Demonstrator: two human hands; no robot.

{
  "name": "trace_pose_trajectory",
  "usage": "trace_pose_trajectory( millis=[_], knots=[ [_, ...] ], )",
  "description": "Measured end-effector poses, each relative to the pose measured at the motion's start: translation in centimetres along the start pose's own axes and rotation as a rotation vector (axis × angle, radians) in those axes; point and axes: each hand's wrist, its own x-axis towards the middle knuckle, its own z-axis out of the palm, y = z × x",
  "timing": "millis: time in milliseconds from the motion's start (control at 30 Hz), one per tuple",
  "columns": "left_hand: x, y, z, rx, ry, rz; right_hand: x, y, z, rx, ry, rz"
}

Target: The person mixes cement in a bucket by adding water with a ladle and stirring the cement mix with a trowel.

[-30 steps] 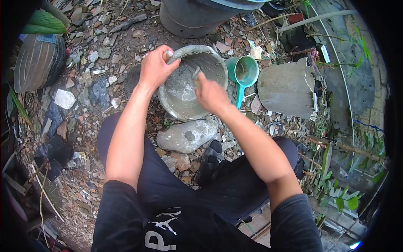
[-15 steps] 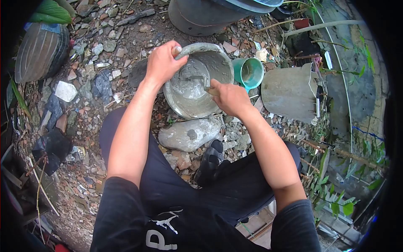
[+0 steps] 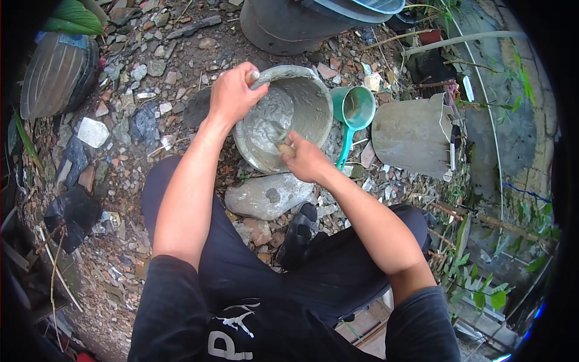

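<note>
A round grey bucket (image 3: 313, 108) stands on the rubble, with wet grey cement (image 3: 260, 128) inside. My left hand (image 3: 234, 93) is closed at the bucket's upper left rim, around a short wooden handle (image 3: 252, 76). Over the lower part of the bucket, my right hand (image 3: 306, 158) grips the wooden handle of a trowel (image 3: 286, 149), whose metal end dips into the cement. Right of the bucket sits a green dipper (image 3: 358, 108), its handle pointing down. Just below the bucket lies a large grey stone (image 3: 268, 196).
A big dark tub (image 3: 277, 30) stands at the top. To the right is a broken grey pot (image 3: 410, 134). A striped rounded object (image 3: 59, 78) is at the upper left. Black plastic (image 3: 72, 216), stones and brick pieces cover the ground, with plants at the right.
My right hand has moved down and left with the trowel, whose metal end is now sunk in the cement. My left hand stays at the rim. More of the dipper's handle shows.
</note>
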Motion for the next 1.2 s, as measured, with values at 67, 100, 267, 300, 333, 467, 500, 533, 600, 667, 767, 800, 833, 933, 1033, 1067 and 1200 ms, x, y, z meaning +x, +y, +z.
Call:
trace_pose_trajectory(
  millis=[67,100,267,300,333,467,500,533,600,667,767,800,833,933,1033,1067,1200],
  knots=[
    [0.0,0.2,-0.1,-0.006,0.002,0.000,0.4,-0.4,-0.3,0.111,0.020,0.002],
    [0.0,0.3,-0.1,-0.009,0.002,-0.006,0.2,-1.2,-1.1,0.155,0.058,-0.011],
    [0.0,0.0,0.0,-0.021,-0.004,-0.016,-0.1,-2.2,-2.6,0.171,-0.001,-0.063],
    [0.1,-0.2,0.0,-0.023,-0.005,-0.003,0.4,-1.2,-1.8,0.071,-0.026,-0.048],
    [0.1,-0.2,0.0,-0.023,-0.009,0.009,0.7,-0.8,-1.2,-0.028,-0.053,-0.032],
    [-0.1,-0.4,-0.2,-0.042,-0.038,0.025,2.0,0.2,-1.9,-0.069,0.030,-0.002],
    [-0.1,-0.3,-0.1,-0.028,-0.035,0.039,2.1,0.3,-2.6,-0.062,0.066,0.020],
    [0.0,-0.2,-0.1,-0.013,-0.032,0.057,2.0,0.3,-3.4,-0.055,0.106,0.041],
    [-0.1,-0.2,0.0,-0.025,-0.030,0.054,1.8,0.3,-4.6,-0.077,0.118,0.028],
    [-0.2,-0.3,-0.1,-0.036,-0.025,0.046,1.8,0.2,-5.2,-0.136,0.214,-0.002],
    [0.0,-0.1,0.1,-0.022,-0.005,0.057,1.8,0.7,-4.0,-0.274,0.233,0.001],
    [-0.1,0.1,0.1,-0.030,-0.005,0.033,1.8,0.7,-3.1,-0.325,0.236,0.027],
    [-0.1,0.0,0.0,-0.037,-0.005,0.009,1.2,-0.1,-2.4,-0.306,0.204,0.050],
    [-0.3,-0.1,0.3,0.020,0.043,0.039,0.1,-0.5,-0.1,-0.262,0.048,0.035],
    [-0.2,-0.2,0.6,0.000,0.066,0.053,-0.8,-1.3,0.4,-0.156,0.019,0.013],
    [-0.1,-0.3,0.7,-0.001,0.066,0.055,-0.9,-1.4,-0.2,-0.157,0.021,0.013],
    [-0.4,0.3,0.1,0.007,0.031,-0.005,-1.4,-2.8,-2.7,0.015,-0.002,-0.075]
  ],
)
